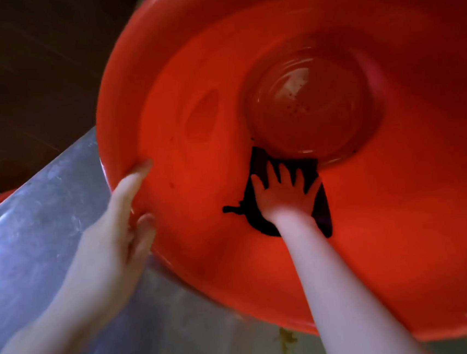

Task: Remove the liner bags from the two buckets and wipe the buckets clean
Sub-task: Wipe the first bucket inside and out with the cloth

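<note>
Tilting red bucket (242, 47) mouth-forward over worktop (44, 209), gripping rim with left hand (123, 224), thumb inside, exposing interior. Pressing dark cloth (255, 166) under flat, spread fingers (283, 172) of right hand (285, 194) against wall, beside base.

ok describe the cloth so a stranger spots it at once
Look inside the big red plastic bucket, tipped toward the camera. On its inner wall, just below the round bottom, lies a black rag under the spread right hand. No other patch inside is black.
</note>
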